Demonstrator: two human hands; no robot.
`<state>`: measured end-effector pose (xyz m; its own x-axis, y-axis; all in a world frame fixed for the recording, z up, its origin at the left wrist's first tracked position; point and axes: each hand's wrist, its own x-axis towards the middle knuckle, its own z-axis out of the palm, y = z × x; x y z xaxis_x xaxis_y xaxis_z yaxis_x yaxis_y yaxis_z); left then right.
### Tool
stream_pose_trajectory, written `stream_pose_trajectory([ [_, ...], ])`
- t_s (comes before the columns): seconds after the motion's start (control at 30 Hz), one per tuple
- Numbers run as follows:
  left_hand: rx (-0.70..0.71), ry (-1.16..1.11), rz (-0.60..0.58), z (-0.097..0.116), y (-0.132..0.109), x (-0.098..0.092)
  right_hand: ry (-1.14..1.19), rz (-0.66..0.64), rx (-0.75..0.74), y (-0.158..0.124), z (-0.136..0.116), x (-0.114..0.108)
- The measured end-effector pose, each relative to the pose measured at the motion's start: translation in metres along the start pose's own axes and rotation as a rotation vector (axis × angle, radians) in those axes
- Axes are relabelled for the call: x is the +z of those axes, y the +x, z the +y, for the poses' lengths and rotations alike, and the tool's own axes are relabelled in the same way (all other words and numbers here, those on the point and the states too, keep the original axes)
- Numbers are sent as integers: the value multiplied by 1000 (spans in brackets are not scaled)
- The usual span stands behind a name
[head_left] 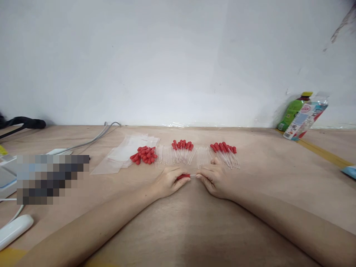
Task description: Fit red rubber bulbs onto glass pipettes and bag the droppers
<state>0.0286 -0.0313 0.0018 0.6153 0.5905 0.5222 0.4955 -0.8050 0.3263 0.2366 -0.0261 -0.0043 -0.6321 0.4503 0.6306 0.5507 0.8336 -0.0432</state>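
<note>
Between finger and thumb, my left hand (pixel 169 182) pinches a red rubber dropper bulb (pixel 183 176). A clear glass tube (pixel 193 175) runs from the bulb's end into the pinch of my right hand (pixel 213 180), which covers its other end. Behind my hands lie loose red bulbs (pixel 144 155) in a pile and two rows of bare glass tubes (pixel 167 154). Droppers with red bulbs fitted form one group (pixel 183 145) in the middle and another group (pixel 224 149) at the right.
Clear plastic bags (pixel 122 149) lie flat left of the bulb pile. A grey cable (pixel 94 140), a blurred-out object (pixel 52 180) and a white device (pixel 16 230) occupy the left side. Two bottles, one green (pixel 292 113) and one clear with a label (pixel 305 118), stand back right by the wall.
</note>
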Motion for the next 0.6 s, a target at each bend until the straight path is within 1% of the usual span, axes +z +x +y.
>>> stream_pose_trajectory([
  [0.17,37,14,16,-2,0,1,47,-59,69,-1,-1,6],
  [0.3,54,43,25,-4,0,2,51,-134,119,2,-2,4],
  [0.47,51,22,17,-7,2,-1,-31,-223,124,12,-10,-11],
  [0.53,33,9,35,-7,1,-3,-84,-258,114,16,-11,-19],
  [0.6,-22,26,77,-8,0,-6,-105,-288,146,18,-7,-25],
])
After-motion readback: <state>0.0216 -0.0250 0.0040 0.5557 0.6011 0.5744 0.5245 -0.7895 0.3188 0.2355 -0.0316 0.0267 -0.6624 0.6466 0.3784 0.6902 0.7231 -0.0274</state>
